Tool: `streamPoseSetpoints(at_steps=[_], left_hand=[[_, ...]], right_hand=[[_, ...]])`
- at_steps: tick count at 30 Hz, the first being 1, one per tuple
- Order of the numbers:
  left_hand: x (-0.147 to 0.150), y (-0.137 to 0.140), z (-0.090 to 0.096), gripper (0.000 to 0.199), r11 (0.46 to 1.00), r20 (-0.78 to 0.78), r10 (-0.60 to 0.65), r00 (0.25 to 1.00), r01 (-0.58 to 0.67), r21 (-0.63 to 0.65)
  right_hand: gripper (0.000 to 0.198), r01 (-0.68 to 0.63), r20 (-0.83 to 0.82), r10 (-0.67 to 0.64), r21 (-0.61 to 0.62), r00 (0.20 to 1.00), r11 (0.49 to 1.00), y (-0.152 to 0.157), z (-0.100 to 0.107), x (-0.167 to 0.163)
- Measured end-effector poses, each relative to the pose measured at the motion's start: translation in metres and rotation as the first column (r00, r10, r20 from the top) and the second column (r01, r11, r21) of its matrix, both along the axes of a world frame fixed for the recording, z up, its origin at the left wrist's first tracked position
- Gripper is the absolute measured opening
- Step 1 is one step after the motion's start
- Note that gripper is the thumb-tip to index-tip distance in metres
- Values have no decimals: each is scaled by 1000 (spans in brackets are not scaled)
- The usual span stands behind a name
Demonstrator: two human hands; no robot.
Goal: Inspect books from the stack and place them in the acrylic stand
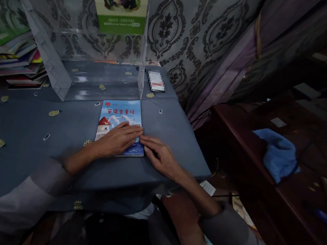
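Observation:
A thin blue picture book [123, 111] with red Chinese characters and a red-roofed tower on its cover lies closed on the cloth-covered table. My left hand [119, 138] rests flat across the lower half of the cover, fingers stretched toward the right. At the book's right edge is my right hand [160, 156], its fingers extended and their tips meeting the book's side near my left fingertips. Neither hand is wrapped around anything. Part of the cover picture is hidden under my left hand.
Behind the book stands a clear acrylic rack [107, 83]. A stack of books [13, 56] sits at left, and a small white packet [156, 82] at the table's back right. A green poster [121, 1] hangs above. To the right, a blue cloth [279, 155] lies on dark red furniture [241, 149].

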State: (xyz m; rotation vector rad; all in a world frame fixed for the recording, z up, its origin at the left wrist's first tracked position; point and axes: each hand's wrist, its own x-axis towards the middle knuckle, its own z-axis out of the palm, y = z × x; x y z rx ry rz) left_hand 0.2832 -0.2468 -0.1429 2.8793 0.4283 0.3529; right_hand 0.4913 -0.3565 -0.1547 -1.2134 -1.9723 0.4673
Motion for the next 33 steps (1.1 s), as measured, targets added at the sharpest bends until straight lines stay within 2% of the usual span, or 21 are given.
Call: streamPoseSetpoints(at_steps=[7,11,16,22,33], left_hand=[[-9,-27,6,43,999,-26,-22,999,21,-37],[-12,-33,6,49,999,-34,-24,999,23,-25],[-11,-36,5,48,1000,-50,12,999,-11,4],[-3,-37,2,45,997,-22,59,998,-59,41],[-4,-39,3,40,999,19,29,999,-28,-34]], right_hand=[[32,-37,-20,38,34,999,999,-21,-8,-1],[29,-28,-11,30,118,999,993,-19,-18,-1],[30,-36,59,25,184,998,982,-13,-18,0],[30,6,89,-23,187,996,982,-11,-15,4],[23,10,80,-26,189,996,982,-15,-15,-1]])
